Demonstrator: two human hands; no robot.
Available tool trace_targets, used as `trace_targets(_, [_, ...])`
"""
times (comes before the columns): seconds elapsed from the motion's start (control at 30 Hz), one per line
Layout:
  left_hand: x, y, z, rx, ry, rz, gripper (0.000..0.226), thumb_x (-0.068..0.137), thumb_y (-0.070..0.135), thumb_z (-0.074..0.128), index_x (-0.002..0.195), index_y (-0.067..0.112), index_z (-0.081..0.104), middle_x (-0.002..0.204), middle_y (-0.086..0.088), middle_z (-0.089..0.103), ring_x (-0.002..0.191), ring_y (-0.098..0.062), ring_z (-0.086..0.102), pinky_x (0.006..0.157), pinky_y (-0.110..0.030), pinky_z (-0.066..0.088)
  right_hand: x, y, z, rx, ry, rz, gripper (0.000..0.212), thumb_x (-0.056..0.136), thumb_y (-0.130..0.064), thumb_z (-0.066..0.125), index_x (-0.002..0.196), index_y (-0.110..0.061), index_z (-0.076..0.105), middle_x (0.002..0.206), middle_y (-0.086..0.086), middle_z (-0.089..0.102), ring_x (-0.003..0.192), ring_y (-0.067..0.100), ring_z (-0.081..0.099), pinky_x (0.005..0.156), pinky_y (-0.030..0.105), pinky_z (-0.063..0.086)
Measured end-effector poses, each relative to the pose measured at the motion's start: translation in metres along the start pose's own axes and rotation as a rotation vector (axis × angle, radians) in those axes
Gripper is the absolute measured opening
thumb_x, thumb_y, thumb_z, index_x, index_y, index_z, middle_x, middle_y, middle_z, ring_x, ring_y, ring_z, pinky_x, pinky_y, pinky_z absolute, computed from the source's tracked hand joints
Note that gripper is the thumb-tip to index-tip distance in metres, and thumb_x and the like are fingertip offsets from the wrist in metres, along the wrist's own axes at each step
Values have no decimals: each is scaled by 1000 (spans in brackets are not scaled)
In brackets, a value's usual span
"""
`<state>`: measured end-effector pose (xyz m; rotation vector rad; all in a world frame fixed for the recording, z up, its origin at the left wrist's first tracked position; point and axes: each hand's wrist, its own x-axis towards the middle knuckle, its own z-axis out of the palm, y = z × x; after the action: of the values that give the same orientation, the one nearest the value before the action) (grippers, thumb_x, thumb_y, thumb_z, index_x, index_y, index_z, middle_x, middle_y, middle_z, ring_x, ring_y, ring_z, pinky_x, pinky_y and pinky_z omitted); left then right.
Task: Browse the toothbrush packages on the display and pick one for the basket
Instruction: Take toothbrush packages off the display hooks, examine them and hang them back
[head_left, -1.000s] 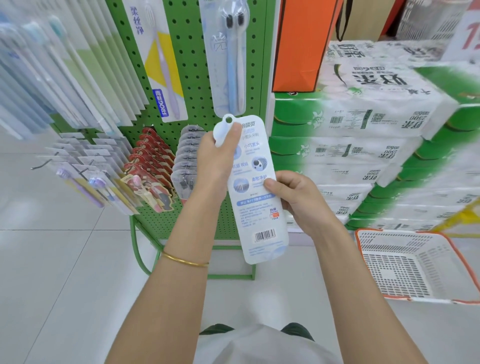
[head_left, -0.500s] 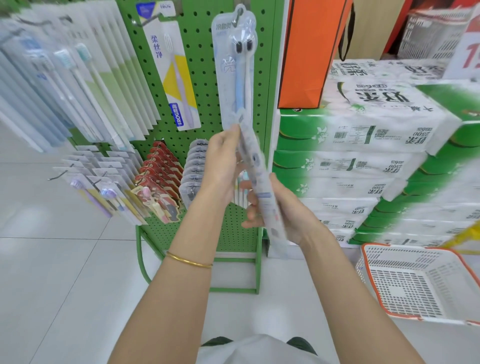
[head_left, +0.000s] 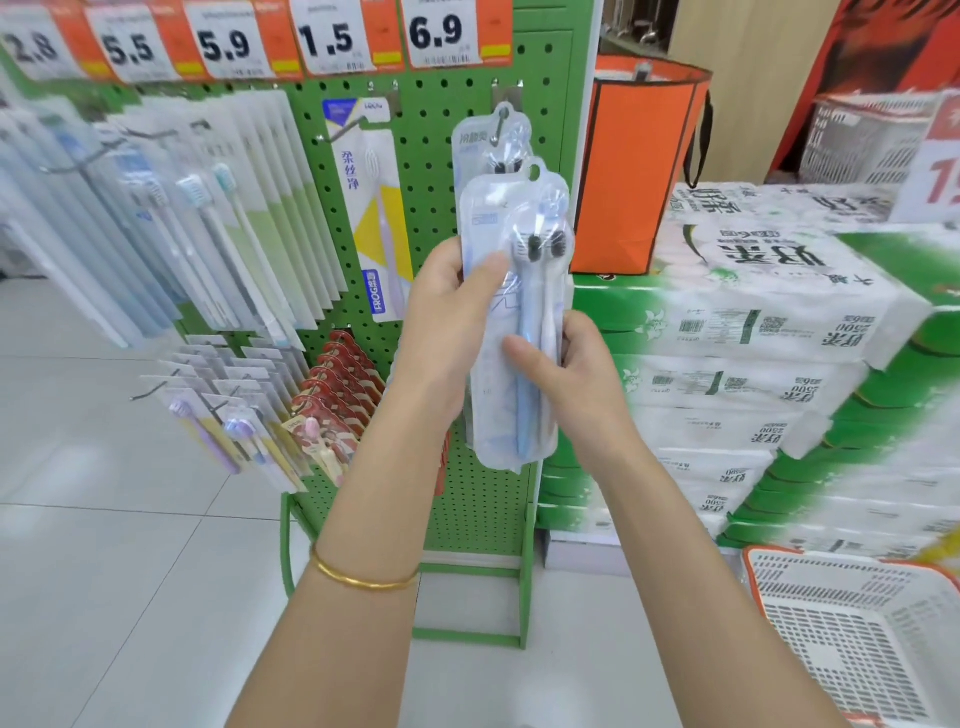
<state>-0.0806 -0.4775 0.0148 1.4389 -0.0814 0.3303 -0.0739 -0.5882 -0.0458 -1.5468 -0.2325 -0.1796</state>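
Two grips clamped on glossy clear toothbrush pack (head_left: 519, 415) | left grip (head_left: 441, 338) high, right grip (head_left: 576, 379) low | pack print too blurry | plastic lattice basket (head_left: 810, 613) cut off bottom-right

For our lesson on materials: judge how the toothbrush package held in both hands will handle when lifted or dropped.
Probably light: the left hand and right hand hold the toothbrush package with thumbs and fingers only. Likely somewhat flexible, since it is a thin, flat pack with a clear front. The glossy film may slip.

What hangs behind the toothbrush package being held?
A similar package on a pegboard hook; only its top shows, the rest is covered by the held package.
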Motion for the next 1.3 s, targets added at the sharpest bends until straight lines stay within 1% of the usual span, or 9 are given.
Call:
trace_targets(0.23, [12, 12, -7, -74, 34, -9, 36, 82, 24, 53, 114, 8, 59, 117, -18, 64, 111, -35, 60, 97, -56, 46, 19, -13, 13, -55, 24, -49, 21, 84, -27, 71, 92, -18, 54, 88, 0, 57, 72, 2, 57, 62, 16, 49])
trace_targets(0.5, [27, 4, -9, -31, 73, -20, 21, 88, 20, 51, 106, 11, 59, 115, -20, 64, 110, -39, 59, 95, -58, 46, 31, -6, 19, -95, 57, -62, 24, 84, -27, 70, 94, -14, 53, 82, -7, 52, 70, 3, 54, 59, 11, 43])
trace_targets(0.63, [36, 1, -7, 31, 141, -16, 19, 95, 12, 50, 113, 12, 52, 112, -6, 63, 108, -22, 61, 99, -42, 47, 42, 1, 25, -86, 98, -49, 23, 86, -25, 69, 95, -11, 53, 82, -7, 52, 70, 3, 54, 57, 10, 43])
trace_targets(0.7, [38, -3, -8, 96, 181, -15, 30, 95, 13, 50, 125, 13, 45, 122, -5, 56, 112, -15, 56, 100, -33, 45, 52, 2, 27, -101, 112, -44, 22, 87, -25, 68, 93, -13, 50, 80, -8, 50, 68, 3, 52, 55, 10, 42])
trace_targets(0.8, [42, -10, -12, 195, 179, -29, 42, 96, 17, 51, 136, 15, 38, 137, -3, 44, 124, -11, 45, 106, -29, 37, 73, 7, 31, -177, 124, -40, 25, 89, -28, 65, 92, -12, 46, 80, -5, 46, 70, 10, 48, 60, 19, 41])
trace_targets(1.03, [49, -19, -16, 279, 133, -66, 45, 94, 17, 53, 137, 18, 38, 141, 0, 40, 129, -9, 39, 110, -30, 32, 114, 21, 36, -369, 142, -8, 37, 88, -38, 63, 92, -10, 40, 82, 2, 42, 73, 19, 44, 66, 37, 43])
trace_targets(1.17, [51, -20, -18, 287, 136, -79, 45, 94, 17, 54, 136, 19, 38, 141, -1, 41, 129, -10, 39, 109, -30, 33, 121, 26, 34, -378, 186, -38, 49, 78, -42, 71, 104, -10, 46, 106, 10, 52, 99, 26, 54, 88, 47, 48])
trace_targets(1.23, [53, -20, -20, 292, 136, -82, 44, 94, 17, 54, 136, 20, 38, 141, 0, 40, 129, -10, 39, 108, -29, 33, 121, 25, 31, -333, 181, -37, 69, 75, -41, 75, 126, -9, 40, 128, 9, 45, 120, 24, 46, 103, 41, 41])
trace_targets(1.3, [55, -19, -22, 296, 135, -84, 44, 95, 17, 53, 136, 21, 38, 141, 0, 40, 129, -10, 38, 108, -29, 33, 124, 22, 26, -278, 132, -1, 93, 76, -39, 77, 146, -13, 20, 151, 7, 25, 139, 20, 26, 114, 37, 27])
